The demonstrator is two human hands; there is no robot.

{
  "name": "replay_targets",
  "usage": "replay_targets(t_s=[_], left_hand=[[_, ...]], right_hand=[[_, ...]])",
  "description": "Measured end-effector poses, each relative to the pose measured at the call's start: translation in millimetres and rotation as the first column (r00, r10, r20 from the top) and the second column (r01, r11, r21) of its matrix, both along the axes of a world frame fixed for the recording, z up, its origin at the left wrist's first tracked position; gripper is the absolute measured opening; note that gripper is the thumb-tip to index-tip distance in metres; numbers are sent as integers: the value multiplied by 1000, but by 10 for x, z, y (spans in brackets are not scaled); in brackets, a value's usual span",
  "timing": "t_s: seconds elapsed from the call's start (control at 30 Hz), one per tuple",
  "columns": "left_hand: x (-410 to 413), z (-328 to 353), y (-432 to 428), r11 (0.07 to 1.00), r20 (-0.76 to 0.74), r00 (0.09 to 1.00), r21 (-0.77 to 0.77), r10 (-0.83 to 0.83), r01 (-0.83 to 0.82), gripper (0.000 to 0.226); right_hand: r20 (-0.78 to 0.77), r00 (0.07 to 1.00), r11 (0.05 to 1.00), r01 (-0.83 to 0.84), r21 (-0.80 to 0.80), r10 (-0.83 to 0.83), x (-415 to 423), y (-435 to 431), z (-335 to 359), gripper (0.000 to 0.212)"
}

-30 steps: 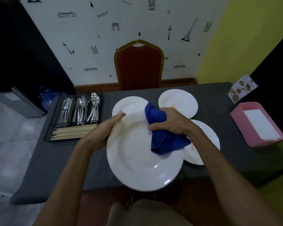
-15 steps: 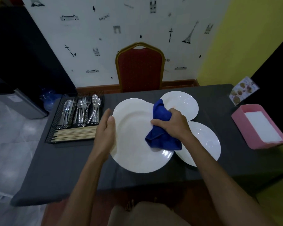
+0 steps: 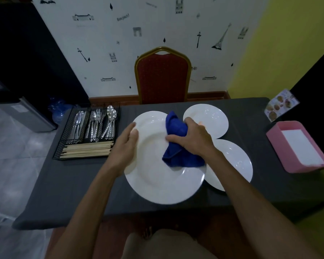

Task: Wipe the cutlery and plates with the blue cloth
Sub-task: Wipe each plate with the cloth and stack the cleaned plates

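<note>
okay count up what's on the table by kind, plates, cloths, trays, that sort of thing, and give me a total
Plates: 3, a large plate in the left hand, a far plate, a right plate
Blue cloth: 1, in the right hand
Cutlery basket: 1
Pink tray: 1
Total: 6

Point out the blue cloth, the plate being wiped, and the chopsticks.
blue cloth [image 3: 178, 156]: head view, lower fold below the right hand.
plate being wiped [image 3: 157, 184]: head view, bare near part of its well.
chopsticks [image 3: 86, 149]: head view, middle of the bundle in the wire caddy.
</note>
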State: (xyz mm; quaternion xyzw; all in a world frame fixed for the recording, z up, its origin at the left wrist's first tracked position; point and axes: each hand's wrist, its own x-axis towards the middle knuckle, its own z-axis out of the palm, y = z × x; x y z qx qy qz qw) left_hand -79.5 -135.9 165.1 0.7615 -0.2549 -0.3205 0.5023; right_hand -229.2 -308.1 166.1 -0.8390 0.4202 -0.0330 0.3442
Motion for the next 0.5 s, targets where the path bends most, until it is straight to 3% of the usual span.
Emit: replay_targets(t_s=[0.13, 0.23, 0.3, 0.4, 0.5], left_hand=[[-51, -73, -3, 959, 50, 960, -73, 277, -273, 50], [-33, -59, -25, 907, 25, 911, -105, 412, -408, 48], [-2, -46, -43, 884, 34, 888, -110, 459, -454, 47], [-8, -43, -90, 876, 11, 880, -92, 476, -473, 46], [-54, -113, -106, 886, -51, 891, -96, 450, -453, 35]], right_hand=[[61, 982, 980, 185, -76, -181, -61, 172, -206, 73], [-42, 989, 921, 117, -371, -142, -84, 480, -361, 75], [-81, 995, 885, 17, -465, -62, -125, 723, -347, 67], [-75, 987, 884, -161, -439, 143, -207, 1069, -247, 50], [112, 914, 902, -355, -247, 391, -146, 1321, -85, 45]])
